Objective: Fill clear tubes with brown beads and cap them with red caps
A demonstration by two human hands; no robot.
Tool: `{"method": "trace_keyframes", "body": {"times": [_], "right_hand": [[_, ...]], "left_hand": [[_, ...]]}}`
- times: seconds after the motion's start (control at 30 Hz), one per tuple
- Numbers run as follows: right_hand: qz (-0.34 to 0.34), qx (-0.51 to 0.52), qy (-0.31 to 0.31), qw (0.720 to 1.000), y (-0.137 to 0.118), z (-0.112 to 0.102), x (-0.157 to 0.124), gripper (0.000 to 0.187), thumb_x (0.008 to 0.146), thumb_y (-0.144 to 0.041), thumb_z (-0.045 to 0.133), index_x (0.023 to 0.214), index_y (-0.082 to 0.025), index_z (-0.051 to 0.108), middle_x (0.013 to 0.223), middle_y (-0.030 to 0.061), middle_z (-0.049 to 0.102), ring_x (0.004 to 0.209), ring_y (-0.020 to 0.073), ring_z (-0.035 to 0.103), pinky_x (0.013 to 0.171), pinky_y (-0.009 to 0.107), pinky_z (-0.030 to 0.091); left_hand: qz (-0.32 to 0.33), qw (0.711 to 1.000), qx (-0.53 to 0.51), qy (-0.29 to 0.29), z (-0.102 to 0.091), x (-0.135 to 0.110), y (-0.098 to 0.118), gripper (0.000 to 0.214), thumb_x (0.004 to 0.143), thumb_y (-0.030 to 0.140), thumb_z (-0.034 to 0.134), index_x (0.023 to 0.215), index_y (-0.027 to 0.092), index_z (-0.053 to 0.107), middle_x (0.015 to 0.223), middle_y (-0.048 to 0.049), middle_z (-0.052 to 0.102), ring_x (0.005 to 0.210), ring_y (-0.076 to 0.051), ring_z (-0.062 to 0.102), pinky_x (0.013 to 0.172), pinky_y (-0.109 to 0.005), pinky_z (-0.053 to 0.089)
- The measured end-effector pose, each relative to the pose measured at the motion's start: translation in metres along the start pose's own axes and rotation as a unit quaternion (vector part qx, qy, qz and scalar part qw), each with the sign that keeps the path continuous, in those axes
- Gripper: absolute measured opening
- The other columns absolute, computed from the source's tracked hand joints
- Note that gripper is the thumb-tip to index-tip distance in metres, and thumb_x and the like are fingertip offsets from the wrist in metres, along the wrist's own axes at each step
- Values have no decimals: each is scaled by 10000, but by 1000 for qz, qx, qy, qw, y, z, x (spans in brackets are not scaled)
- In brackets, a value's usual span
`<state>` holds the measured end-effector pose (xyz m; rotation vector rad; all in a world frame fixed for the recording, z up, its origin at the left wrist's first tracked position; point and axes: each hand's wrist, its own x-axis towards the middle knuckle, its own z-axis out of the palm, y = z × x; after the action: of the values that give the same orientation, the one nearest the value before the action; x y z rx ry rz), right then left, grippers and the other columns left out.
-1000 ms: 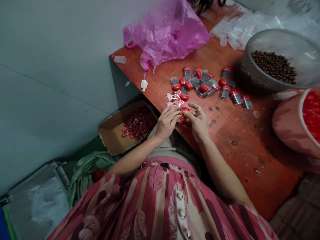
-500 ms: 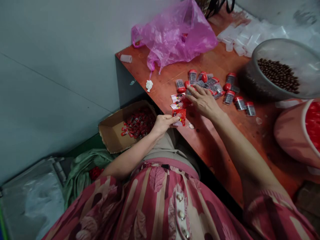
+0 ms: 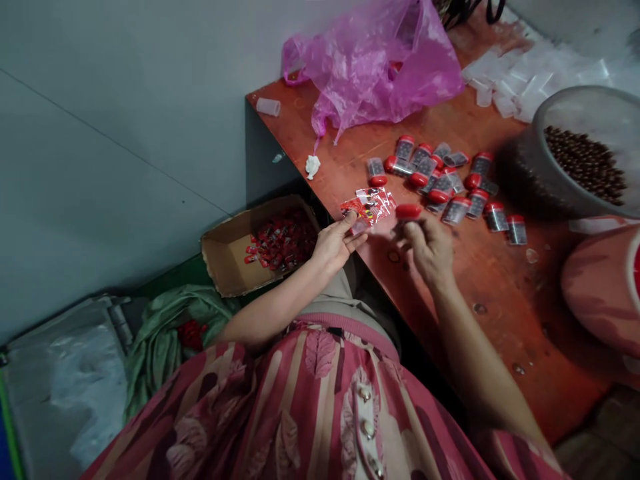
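My left hand (image 3: 336, 244) is at the near edge of the red-brown table (image 3: 450, 280), thumb and fingers pinching a small red and clear packet (image 3: 356, 215). More such packets (image 3: 376, 200) lie just beyond it. My right hand (image 3: 428, 245) is a little to the right, above the table, fingertips closed on a small vial with a red cap (image 3: 409, 211). A cluster of several red-capped vials (image 3: 445, 180) lies on the table past my right hand.
A pink plastic bag (image 3: 375, 60) sits at the table's far end, clear empty vials (image 3: 520, 80) beside it. A grey bowl of dark pellets (image 3: 583, 157) and a pink tub (image 3: 600, 293) stand at right. On the floor, a cardboard box of filled packets (image 3: 265, 247).
My right hand reached into the vial cluster, then drew back toward me with one vial. My left hand kept hold of the packet and stayed at the table edge.
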<state>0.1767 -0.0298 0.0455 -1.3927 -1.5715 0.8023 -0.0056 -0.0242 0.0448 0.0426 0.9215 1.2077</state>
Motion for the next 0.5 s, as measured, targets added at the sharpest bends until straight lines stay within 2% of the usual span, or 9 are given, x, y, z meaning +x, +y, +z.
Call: {"method": "trace_keyframes", "body": {"times": [0.07, 0.17, 0.27, 0.37, 0.5], "right_hand": [[58, 61, -11, 996, -14, 15, -37, 285, 904, -470, 553, 969, -205, 632, 697, -2, 647, 555, 140, 612, 527, 279, 530], [100, 116, 2, 988, -21, 33, -66, 311, 890, -485, 570, 1010, -202, 614, 683, -21, 632, 526, 119, 612, 471, 236, 522], [100, 122, 24, 987, -16, 41, -68, 324, 885, -496, 570, 991, -192, 605, 729, -14, 636, 559, 113, 627, 489, 231, 544], [90, 114, 35, 989, -11, 39, -65, 315, 888, -489, 571, 996, -194, 606, 715, -22, 633, 530, 102, 612, 475, 220, 534], [68, 136, 16, 988, -10, 34, -65, 284, 882, -465, 591, 997, -206, 604, 655, -41, 623, 473, 100, 589, 442, 219, 505]], "left_hand": [[-2, 1000, -8, -9, 3, 0, -4, 227, 730, 274, 798, 765, 125, 631, 758, -38, 693, 659, -147, 686, 681, -274, 567], [-1, 999, -10, -30, 6, -1, -12, 217, 739, 277, 790, 765, 129, 634, 750, -27, 689, 655, -132, 673, 682, -262, 555], [13, 998, -3, -62, 8, -6, -20, 217, 723, 257, 801, 757, 128, 630, 727, -13, 683, 623, -106, 646, 652, -235, 531], [19, 996, 7, -83, 12, -13, -24, 235, 704, 245, 812, 708, 122, 611, 693, -9, 677, 600, -90, 626, 635, -216, 509], [32, 990, 75, -112, 16, -19, -24, 325, 646, 324, 844, 629, 126, 588, 602, 12, 636, 522, -80, 574, 564, -215, 467]]}}
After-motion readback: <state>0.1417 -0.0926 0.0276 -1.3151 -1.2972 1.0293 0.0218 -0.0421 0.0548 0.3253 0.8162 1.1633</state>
